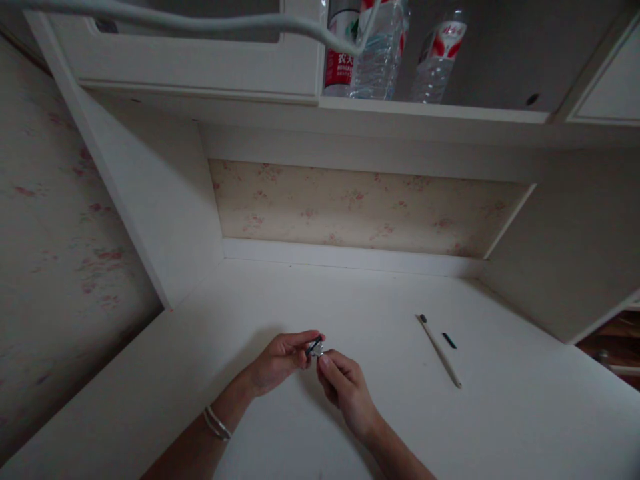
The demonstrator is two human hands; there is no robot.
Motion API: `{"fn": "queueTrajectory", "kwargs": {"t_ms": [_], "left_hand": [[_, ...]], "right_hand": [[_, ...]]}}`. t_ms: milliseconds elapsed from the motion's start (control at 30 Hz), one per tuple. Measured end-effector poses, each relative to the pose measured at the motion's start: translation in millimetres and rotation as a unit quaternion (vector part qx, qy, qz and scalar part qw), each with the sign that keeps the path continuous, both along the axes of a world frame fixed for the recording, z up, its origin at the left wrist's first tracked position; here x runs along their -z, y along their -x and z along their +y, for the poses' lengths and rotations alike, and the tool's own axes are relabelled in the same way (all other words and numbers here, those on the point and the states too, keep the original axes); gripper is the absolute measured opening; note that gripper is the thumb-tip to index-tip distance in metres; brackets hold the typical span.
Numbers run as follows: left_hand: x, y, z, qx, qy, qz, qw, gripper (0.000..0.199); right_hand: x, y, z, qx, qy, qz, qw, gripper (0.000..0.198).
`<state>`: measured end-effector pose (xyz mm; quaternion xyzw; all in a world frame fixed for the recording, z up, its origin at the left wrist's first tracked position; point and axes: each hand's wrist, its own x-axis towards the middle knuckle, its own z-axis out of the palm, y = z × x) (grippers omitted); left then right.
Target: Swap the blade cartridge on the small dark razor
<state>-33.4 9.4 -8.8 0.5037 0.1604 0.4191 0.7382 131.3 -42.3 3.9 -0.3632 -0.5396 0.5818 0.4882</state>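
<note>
Just above the white desktop, my left hand (280,361) pinches a small black-and-silver piece (315,347) between thumb and fingers. My right hand (348,388) meets it from the other side, its thumb and forefinger closed on the silver end. The piece is too small and dim for me to tell its kind. To the right of both hands, a slim white pen-like stick (441,353) with a dark tip lies slantwise on the desk. Beside that stick is a short dark strip (449,341), apart from it.
The white desk (280,287) runs back to a low ledge under floral wallpaper (345,207). White side panels (160,193) stand left and right. Overhead, an open shelf holds several plastic bottles (440,60), and a pale curved cable or arm (210,25) crosses in front.
</note>
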Motion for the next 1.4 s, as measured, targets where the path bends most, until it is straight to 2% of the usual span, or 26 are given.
{"fn": "queueTrajectory", "kwargs": {"t_ms": [200,400,633,800,933,1200,1400], "left_hand": [[-4.7,7.0,2.2,-0.009,-0.055,0.078,0.995,0.042],[-0.5,3.7,1.5,-0.036,-0.046,0.018,0.998,0.036],[0.0,6.7,4.0,-0.027,-0.072,0.064,0.995,0.037],[-2.2,7.3,3.7,-0.03,-0.079,0.075,0.994,0.037],[-4.8,12.0,4.8,-0.01,-0.106,0.097,0.99,0.035],[-28.6,12.4,-0.9,0.017,-0.147,0.186,0.971,0.021],[-20.6,13.3,1.2,0.009,-0.169,0.202,0.965,0.025]], "right_hand": [[-5.6,-4.4,3.1,-0.056,0.051,0.019,0.997,0.045],[-9.2,-1.2,1.4,-0.03,0.05,0.02,0.998,0.047],[-8.8,-3.9,1.1,-0.039,0.046,0.003,0.998,0.047],[-7.8,-5.3,1.2,-0.017,0.009,-0.02,1.0,0.044],[-12.6,-7.1,0.6,-0.046,0.031,-0.023,0.998,0.045],[-17.0,-12.5,2.2,-0.104,0.061,-0.005,0.993,0.044],[-14.5,-15.1,4.8,-0.126,0.087,0.003,0.988,0.044]]}}
